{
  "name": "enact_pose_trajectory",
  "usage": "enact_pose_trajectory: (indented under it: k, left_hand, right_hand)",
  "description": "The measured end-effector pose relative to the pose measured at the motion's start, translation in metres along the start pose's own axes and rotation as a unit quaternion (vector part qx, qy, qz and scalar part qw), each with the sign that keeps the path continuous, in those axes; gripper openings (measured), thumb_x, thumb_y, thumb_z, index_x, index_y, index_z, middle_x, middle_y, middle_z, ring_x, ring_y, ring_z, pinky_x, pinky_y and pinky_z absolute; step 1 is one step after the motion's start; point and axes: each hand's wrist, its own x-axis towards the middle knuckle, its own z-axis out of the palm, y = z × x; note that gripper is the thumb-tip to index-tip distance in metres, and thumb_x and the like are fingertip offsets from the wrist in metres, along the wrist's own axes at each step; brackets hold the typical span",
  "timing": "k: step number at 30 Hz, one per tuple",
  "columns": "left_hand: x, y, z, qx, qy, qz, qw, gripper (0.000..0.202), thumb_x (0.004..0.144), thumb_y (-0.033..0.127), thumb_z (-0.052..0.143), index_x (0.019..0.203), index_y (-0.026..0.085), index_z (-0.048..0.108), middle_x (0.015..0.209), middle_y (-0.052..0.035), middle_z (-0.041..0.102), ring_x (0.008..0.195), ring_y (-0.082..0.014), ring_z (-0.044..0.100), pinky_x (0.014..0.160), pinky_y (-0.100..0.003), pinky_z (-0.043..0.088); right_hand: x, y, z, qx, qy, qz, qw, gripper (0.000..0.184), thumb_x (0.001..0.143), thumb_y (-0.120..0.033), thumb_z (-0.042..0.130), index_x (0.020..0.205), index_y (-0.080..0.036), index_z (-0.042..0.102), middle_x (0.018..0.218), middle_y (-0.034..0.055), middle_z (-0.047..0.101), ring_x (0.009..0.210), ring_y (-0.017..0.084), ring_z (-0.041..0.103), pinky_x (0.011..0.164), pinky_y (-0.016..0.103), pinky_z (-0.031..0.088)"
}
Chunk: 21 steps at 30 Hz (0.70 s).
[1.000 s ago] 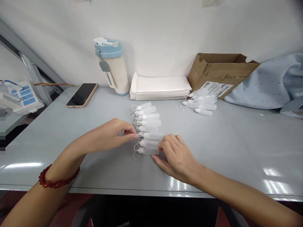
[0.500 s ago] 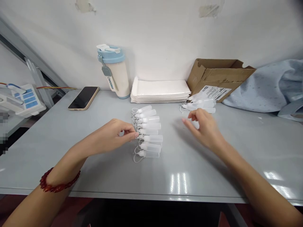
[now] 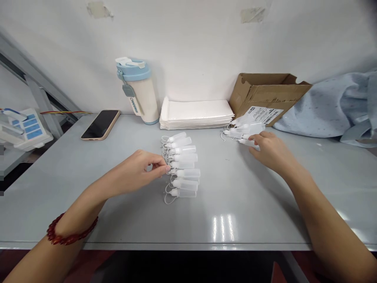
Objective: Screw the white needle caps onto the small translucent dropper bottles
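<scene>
A row of several small white squeeze bottles [image 3: 184, 165] with looped caps lies side by side in the middle of the grey table [image 3: 118, 220]. My left hand [image 3: 138, 173] rests at the row's left side, fingertips pinched together at the cap end of one bottle. A loose pile of the same bottles [image 3: 246, 127] lies in front of a cardboard box [image 3: 265, 92]. My right hand [image 3: 271, 151] is stretched out to that pile, its fingers curled onto the nearest bottle [image 3: 249, 142].
A blue-lidded cream tumbler [image 3: 138, 90] and a stack of white padded envelopes [image 3: 196, 114] stand against the wall. A phone [image 3: 100, 124] lies at the left, a blue cloth bundle [image 3: 332, 110] at the right, and a white device with blue buttons [image 3: 22, 127] off the table's left edge.
My right hand left the near end of the bottle row and travelled right and back to the loose pile by the box. My left hand stayed pinched at the row.
</scene>
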Motion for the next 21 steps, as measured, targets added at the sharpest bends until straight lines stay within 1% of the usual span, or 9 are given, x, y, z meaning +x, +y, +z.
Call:
enact_pose_trajectory:
  k: [3,6,9,12,16,19,21]
  left_hand:
    - [0.001,0.0,0.001,0.004,0.002,0.004,1.0,0.038,0.09,0.043,0.041,0.07,0.019,0.062,0.064,0.0023,0.056,0.059,-0.0111,0.046,0.051,-0.022,0.033]
    - [0.001,0.0,0.002,0.012,0.004,0.008,1.0,0.039,0.09,0.042,0.041,0.068,0.018,0.061,0.062,0.0024,0.055,0.057,-0.0109,0.044,0.05,-0.021,0.032]
    - [0.001,0.0,0.002,0.014,0.01,0.011,1.0,0.038,0.09,0.042,0.042,0.069,0.019,0.063,0.062,0.0023,0.056,0.057,-0.0109,0.046,0.05,-0.021,0.034]
    - [0.0,0.0,0.002,0.011,0.019,0.023,0.999,0.037,0.089,0.041,0.042,0.07,0.019,0.064,0.063,0.0019,0.058,0.058,-0.0112,0.05,0.05,-0.021,0.035]
    - [0.0,-0.001,0.003,0.005,0.031,0.037,0.999,0.035,0.089,0.04,0.043,0.071,0.02,0.065,0.063,0.0017,0.06,0.056,-0.0112,0.05,0.048,-0.021,0.035]
    - [0.0,-0.001,0.004,-0.004,0.043,0.045,0.998,0.034,0.089,0.04,0.043,0.073,0.02,0.066,0.065,0.0013,0.062,0.059,-0.0117,0.052,0.049,-0.021,0.036]
    - [0.0,0.0,0.005,-0.015,0.049,0.039,0.998,0.034,0.089,0.04,0.044,0.073,0.02,0.066,0.066,0.0014,0.063,0.06,-0.0118,0.053,0.051,-0.021,0.038]
  right_hand:
    - [-0.001,-0.003,-0.003,0.022,-0.019,0.006,1.0,0.031,0.078,-0.028,0.048,0.099,-0.012,0.064,0.091,0.0149,0.06,0.093,0.031,0.055,0.073,0.04,0.046]
    - [-0.001,-0.008,-0.006,0.045,-0.045,0.009,0.998,0.029,0.08,-0.036,0.048,0.09,-0.014,0.065,0.09,0.0138,0.06,0.092,0.03,0.056,0.071,0.037,0.046]
    - [-0.001,-0.013,-0.012,0.096,-0.071,0.012,0.993,0.029,0.08,-0.04,0.05,0.081,-0.016,0.064,0.087,0.0114,0.062,0.085,0.026,0.058,0.068,0.034,0.045]
    - [-0.003,-0.018,-0.021,0.156,-0.094,0.003,0.983,0.028,0.079,-0.042,0.051,0.076,-0.018,0.064,0.082,0.0075,0.065,0.076,0.022,0.059,0.064,0.032,0.044]
    - [-0.007,-0.027,-0.038,0.248,-0.132,-0.006,0.96,0.03,0.083,-0.045,0.05,0.074,-0.02,0.065,0.077,0.0036,0.065,0.07,0.018,0.057,0.061,0.029,0.042]
    - [-0.01,-0.034,-0.048,0.319,-0.139,0.004,0.937,0.031,0.084,-0.047,0.051,0.079,-0.021,0.067,0.081,0.0031,0.066,0.071,0.018,0.056,0.063,0.029,0.042]
    - [-0.012,-0.04,-0.052,0.373,-0.136,0.005,0.918,0.03,0.085,-0.048,0.051,0.085,-0.022,0.067,0.087,0.003,0.066,0.075,0.018,0.057,0.066,0.03,0.042]
